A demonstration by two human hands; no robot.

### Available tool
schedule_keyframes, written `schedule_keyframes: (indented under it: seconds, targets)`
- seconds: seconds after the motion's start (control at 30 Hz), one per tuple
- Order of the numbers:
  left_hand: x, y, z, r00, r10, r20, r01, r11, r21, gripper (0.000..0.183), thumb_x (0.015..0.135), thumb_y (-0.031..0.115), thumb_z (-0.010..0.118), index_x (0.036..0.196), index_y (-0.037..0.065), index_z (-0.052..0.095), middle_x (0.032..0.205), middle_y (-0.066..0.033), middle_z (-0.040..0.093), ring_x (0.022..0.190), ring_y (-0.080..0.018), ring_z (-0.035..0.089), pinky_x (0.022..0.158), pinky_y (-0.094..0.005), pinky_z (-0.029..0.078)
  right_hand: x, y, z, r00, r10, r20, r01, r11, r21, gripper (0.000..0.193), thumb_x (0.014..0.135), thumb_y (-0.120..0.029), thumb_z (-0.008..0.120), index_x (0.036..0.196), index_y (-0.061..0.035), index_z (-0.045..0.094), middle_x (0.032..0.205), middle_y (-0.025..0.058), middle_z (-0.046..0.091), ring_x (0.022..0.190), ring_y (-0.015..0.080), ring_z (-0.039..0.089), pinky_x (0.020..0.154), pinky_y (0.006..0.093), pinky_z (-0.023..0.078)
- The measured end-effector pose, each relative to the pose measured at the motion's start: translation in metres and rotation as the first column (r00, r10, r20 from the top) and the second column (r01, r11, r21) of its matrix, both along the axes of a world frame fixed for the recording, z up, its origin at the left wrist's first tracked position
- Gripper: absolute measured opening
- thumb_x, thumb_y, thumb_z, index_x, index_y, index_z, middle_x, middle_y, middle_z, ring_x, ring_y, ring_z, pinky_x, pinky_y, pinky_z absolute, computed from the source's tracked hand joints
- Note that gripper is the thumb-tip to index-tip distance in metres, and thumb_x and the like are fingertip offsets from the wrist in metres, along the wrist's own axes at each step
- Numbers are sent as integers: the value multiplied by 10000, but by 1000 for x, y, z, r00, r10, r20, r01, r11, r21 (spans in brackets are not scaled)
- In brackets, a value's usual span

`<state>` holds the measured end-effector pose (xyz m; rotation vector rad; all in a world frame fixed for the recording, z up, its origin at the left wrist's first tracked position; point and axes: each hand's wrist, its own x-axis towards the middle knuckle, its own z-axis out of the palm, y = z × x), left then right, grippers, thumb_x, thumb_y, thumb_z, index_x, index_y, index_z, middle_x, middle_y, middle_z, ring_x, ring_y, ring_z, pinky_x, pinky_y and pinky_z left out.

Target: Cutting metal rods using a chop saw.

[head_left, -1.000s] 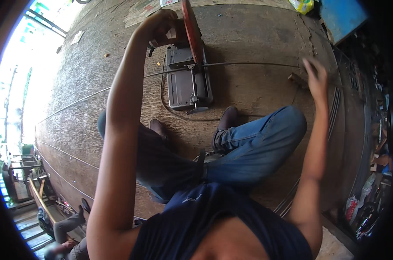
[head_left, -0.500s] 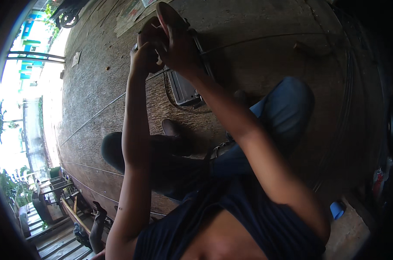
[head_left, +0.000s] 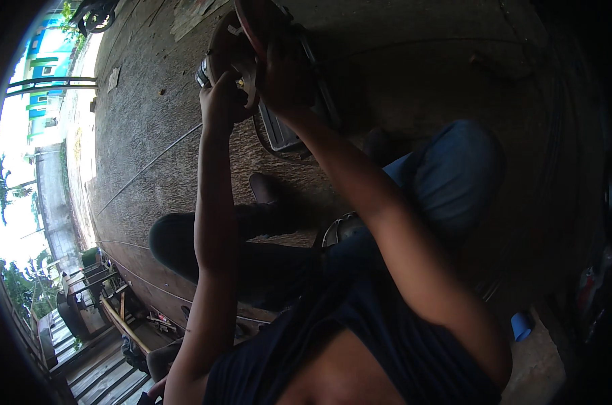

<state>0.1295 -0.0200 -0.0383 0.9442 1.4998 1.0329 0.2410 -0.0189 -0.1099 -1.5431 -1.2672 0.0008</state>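
At the top of the head view, both hands are at a dark machine low on the ground. My left hand [head_left: 223, 101] is closed round the near edge of a brown, curved cover [head_left: 226, 50], which has a metal fitting on its outer side. Beside it, my right hand [head_left: 282, 77] grips a reddish, disc-like piece [head_left: 252, 27], held tilted on edge. The far end of this piece runs out of the picture. Under my right hand lies the machine's dark rectangular base [head_left: 284, 131], partly hidden by my forearm. Shadow blurs my right fingers.
My bent knees [head_left: 461, 162] flank the work. A long thin rod [head_left: 151, 165] lies on the rough brown ground [head_left: 151, 115]. A blue cup-like object [head_left: 522, 327] sits at lower right. Wooden and metal frames [head_left: 93, 287] stand at lower left, and a wheel [head_left: 100, 23] at upper left.
The view has shifted slightly. My left hand has come a little nearer to me on the curved cover, and more of the cover and its metal fitting shows. Both hands keep their grip.
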Motion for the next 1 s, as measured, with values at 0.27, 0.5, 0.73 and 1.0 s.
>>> schedule_keyframes:
  seconds: [0.27, 0.5, 0.73, 1.0]
  targets:
    - [-5, -1, -8, 996, -13, -90, 16, 1000, 26, 197, 747, 173, 672, 779, -8, 601, 580, -65, 555, 477, -149, 562, 427, -282, 454, -2, -5, -9, 999, 15, 30, -14, 999, -43, 384, 892, -276, 541, 1132, 19, 486, 1042, 230, 532, 939, 369, 554, 775, 465, 460]
    - [-6, -3, -15, 998, -23, -54, 28, 994, 103, 186, 747, 175, 673, 733, 8, 592, 564, -59, 554, 460, -145, 560, 423, -273, 450, -3, -5, -16, 1000, 13, 23, -14, 1000, 10, 380, 891, -270, 539, 1137, 16, 491, 1048, 236, 527, 942, 381, 545, 786, 463, 455]
    - [-9, 0, -18, 996, -19, -86, 23, 999, 49, 205, 744, 178, 676, 722, -3, 583, 575, -85, 572, 471, -157, 573, 427, -283, 464, -3, -1, -22, 998, -6, 59, 3, 999, 41, 389, 899, -273, 524, 1136, 33, 485, 1104, 264, 519, 984, 412, 537, 812, 473, 449]
    - [-12, 11, -9, 977, -95, -192, 80, 993, -82, 323, 755, 189, 676, 848, -107, 585, 663, -141, 604, 550, -220, 624, 428, -345, 517, 16, -38, -46, 905, -51, -422, 80, 995, 51, 384, 888, -220, 513, 1164, 44, 482, 1094, 257, 544, 1000, 394, 553, 841, 441, 444]
